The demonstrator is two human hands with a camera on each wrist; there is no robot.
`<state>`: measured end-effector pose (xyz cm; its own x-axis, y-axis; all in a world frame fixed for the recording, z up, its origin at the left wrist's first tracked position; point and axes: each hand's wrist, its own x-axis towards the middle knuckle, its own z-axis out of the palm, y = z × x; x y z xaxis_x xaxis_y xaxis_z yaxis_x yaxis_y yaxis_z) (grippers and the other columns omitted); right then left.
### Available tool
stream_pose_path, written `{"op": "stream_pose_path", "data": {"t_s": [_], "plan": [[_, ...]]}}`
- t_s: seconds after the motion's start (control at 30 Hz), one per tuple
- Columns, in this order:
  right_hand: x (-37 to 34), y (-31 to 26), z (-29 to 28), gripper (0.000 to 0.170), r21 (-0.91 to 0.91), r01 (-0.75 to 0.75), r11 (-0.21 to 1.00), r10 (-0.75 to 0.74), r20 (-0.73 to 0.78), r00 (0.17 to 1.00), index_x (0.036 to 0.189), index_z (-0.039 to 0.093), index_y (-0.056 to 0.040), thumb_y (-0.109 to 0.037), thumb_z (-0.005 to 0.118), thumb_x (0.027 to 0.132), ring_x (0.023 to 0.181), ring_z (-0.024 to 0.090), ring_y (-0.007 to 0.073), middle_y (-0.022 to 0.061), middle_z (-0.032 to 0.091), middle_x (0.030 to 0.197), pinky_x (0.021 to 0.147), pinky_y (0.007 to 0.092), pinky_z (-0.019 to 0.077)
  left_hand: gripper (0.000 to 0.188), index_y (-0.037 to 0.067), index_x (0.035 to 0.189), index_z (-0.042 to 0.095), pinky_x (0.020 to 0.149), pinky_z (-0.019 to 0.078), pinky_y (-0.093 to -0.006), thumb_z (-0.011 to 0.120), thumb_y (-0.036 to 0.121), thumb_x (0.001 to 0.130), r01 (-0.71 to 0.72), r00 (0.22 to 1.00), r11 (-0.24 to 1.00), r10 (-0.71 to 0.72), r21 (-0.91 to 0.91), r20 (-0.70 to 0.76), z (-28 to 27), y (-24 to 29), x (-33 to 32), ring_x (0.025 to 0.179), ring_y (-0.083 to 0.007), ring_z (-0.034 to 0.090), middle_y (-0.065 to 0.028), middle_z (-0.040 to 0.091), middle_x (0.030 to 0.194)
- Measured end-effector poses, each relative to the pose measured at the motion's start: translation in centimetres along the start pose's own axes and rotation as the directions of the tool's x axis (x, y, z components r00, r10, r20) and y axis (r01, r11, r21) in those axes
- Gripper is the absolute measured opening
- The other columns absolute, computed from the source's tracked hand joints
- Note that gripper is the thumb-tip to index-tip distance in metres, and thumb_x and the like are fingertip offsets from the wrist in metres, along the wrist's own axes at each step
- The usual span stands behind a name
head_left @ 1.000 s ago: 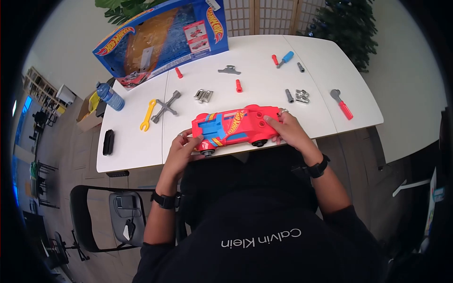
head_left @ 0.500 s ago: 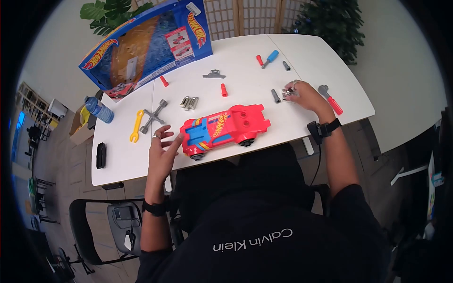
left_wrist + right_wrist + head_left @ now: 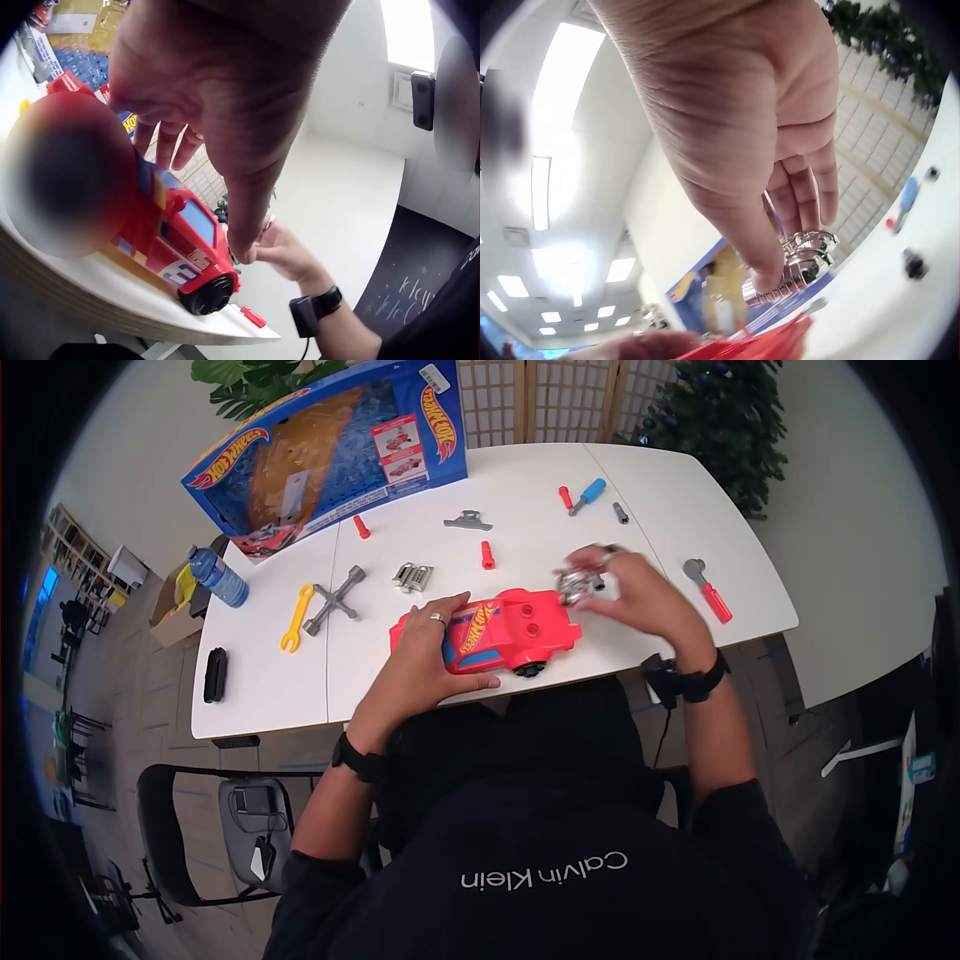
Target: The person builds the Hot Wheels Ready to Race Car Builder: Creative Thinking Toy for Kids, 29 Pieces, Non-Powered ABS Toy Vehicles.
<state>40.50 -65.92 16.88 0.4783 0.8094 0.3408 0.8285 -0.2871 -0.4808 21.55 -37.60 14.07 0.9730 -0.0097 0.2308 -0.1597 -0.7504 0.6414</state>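
A red toy car (image 3: 545, 622) with a Hot Wheels logo rests on the table near its front edge. My left hand (image 3: 418, 660) spans it, fingers over the top and far side, thumb along the near side, hiding the blue front part. My right hand (image 3: 640, 598) holds a shiny chrome toy engine piece (image 3: 574, 586) above the car's right end. In the right wrist view, thumb and fingers pinch this piece (image 3: 806, 259), which has ribbed tubes. The left wrist view shows the car's side window (image 3: 199, 221) and black wheel (image 3: 210, 296) below the left thumb.
Behind the car lie another chrome piece (image 3: 411, 577), a red bolt (image 3: 488, 555) and a grey part (image 3: 468, 520). A yellow wrench (image 3: 297, 618) and grey cross wrench (image 3: 335, 601) lie left, a red-handled tool (image 3: 709, 592) right. A box (image 3: 330, 455) stands behind, near a bottle (image 3: 218, 576).
Both hands let go of the car. The right hand reached right, picked up the chrome engine piece and brought it back over the car's right end. The left hand moved onto the car's top.
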Motion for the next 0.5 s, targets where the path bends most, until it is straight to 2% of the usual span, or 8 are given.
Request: {"op": "stream_pose_path", "data": {"t_s": [0.03,0.07,0.13,0.17,0.23,0.33,0.43,0.5], "plan": [[0.5,-1.8,0.8,0.055,-0.001,0.013,1.000,-0.012,0.068,0.998,0.134,0.063,-0.0046,-0.015,0.084,0.084,0.107,0.067,0.0353,0.0182,0.070,0.109,0.096,0.0412,0.0540,0.102,-0.001,0.149,0.050,0.122,0.0370,-0.0489,0.097,0.045,0.072,-0.045,0.999,0.994,0.045,0.096,-0.003,0.4,-0.4,0.2,0.137,-0.0356,0.056,-0.0217,0.060,0.145],[0.9,-4.0,1.2,0.056,-0.036,-0.041,0.999,0.045,0.135,0.990,0.135,0.062,-0.0039,-0.014,0.083,0.084,0.108,0.067,0.0354,0.0183,0.070,0.109,0.096,0.0414,0.0538,0.102,-0.001,0.149,0.050,0.122,0.0370,-0.0489,0.097,0.045,0.072,-0.051,0.999,0.994,0.051,0.100,0.000,0.8,-0.7,0.2,0.137,-0.0356,0.056,-0.0217,0.060,0.145],[1.7,-5.6,1.8,0.057,-0.075,-0.084,0.994,0.098,0.199,0.975,0.136,0.061,-0.0032,-0.013,0.083,0.084,0.110,0.066,0.0356,0.0183,0.070,0.109,0.096,0.0415,0.0535,0.103,0.001,0.149,0.051,0.126,0.0258,-0.0580,0.095,0.052,0.071,-0.039,0.999,0.984,0.042,0.177,-0.017,1.4,-1.2,0.3,0.139,-0.0378,0.054,-0.0211,0.060,0.145],[2.1,-5.7,2.3,0.059,-0.100,-0.069,0.993,0.091,0.239,0.967,0.139,0.060,-0.0047,-0.015,0.083,0.085,0.110,0.066,0.0347,0.0191,0.069,0.110,0.095,0.0410,0.0536,0.103,0.001,0.149,0.051,0.126,0.0258,-0.0580,0.095,0.052,0.071,-0.036,0.999,0.983,0.040,0.179,-0.022,1.5,-1.3,0.4,0.139,-0.0378,0.054,-0.0211,0.060,0.145],[2.6,-5.9,2.8,0.062,-0.120,-0.044,0.992,0.077,0.285,0.956,0.142,0.059,-0.0061,-0.016,0.083,0.086,0.110,0.066,0.0338,0.0199,0.068,0.110,0.094,0.0404,0.0538,0.102,0.003,0.149,0.051,0.127,0.0190,-0.0636,0.093,0.055,0.073,-0.029,0.999,0.989,0.033,0.142,-0.026,1.6,-1.6,0.3,0.140,-0.0370,0.053,-0.0196,0.060,0.146],[3.0,-6.2,3.3,0.062,-0.131,-0.047,0.990,0.087,0.314,0.945,0.142,0.060,-0.0062,-0.015,0.084,0.085,0.110,0.066,0.0335,0.0193,0.068,0.110,0.095,0.0408,0.0534,0.102,0.002,0.149,0.051,0.128,0.0193,-0.0622,0.093,0.054,0.072,-0.042,0.998,0.989,0.047,0.144,-0.030,1.6,-1.6,0.2,0.141,-0.0365,0.053,-0.0196,0.060,0.146],[3.2,-6.3,3.7,0.058,-0.152,-0.033,0.988,0.079,0.308,0.948,0.136,0.064,-0.0010,-0.013,0.084,0.082,0.115,0.063,0.0357,0.0175,0.072,0.109,0.099,0.0427,0.0533,0.103,0.002,0.150,0.051,0.128,0.0192,-0.0625,0.093,0.055,0.072,-0.035,0.999,0.991,0.036,0.130,-0.009,1.3,-1.9,0.2,0.141,-0.0362,0.053,-0.0197,0.060,0.146],[3.4,-6.6,3.6,0.056,-0.115,-0.131,0.985,0.162,0.323,0.933,0.132,0.068,-0.0030,-0.015,0.086,0.080,0.119,0.061,0.0343,0.0162,0.071,0.117,0.101,0.0437,0.0526,0.105,0.002,0.151,0.050,0.128,0.0177,-0.0622,0.093,0.055,0.072,-0.037,0.999,0.991,0.037,0.129,-0.002,1.2,-2.2,0.2,0.142,-0.0360,0.052,-0.0197,0.059,0.148]]}}
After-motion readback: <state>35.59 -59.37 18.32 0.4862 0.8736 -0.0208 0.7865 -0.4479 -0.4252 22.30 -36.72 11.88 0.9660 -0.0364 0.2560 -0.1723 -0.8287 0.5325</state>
